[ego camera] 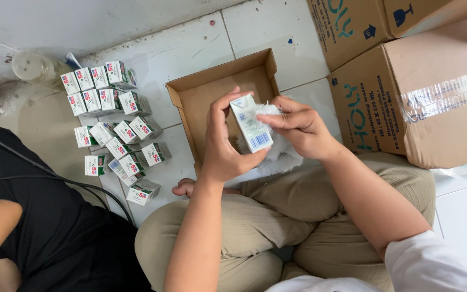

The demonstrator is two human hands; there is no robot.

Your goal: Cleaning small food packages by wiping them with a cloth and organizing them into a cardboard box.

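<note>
My left hand point(224, 141) grips a small white carton point(251, 127) with a barcode on its side, held above my crossed legs. My right hand point(298, 125) pinches the carton's upper right edge together with a white cloth point(277, 154) that hangs below it. Behind the hands lies an open shallow cardboard tray point(201, 97) on the tiled floor.
Several small white cartons with red labels point(115, 124) stand in rows on the floor at left. Two large brown cardboard boxes point(406, 86) sit at right. Another person in black point(44, 227) sits at lower left, with a black cable. A clear plastic lid point(28, 66) lies far left.
</note>
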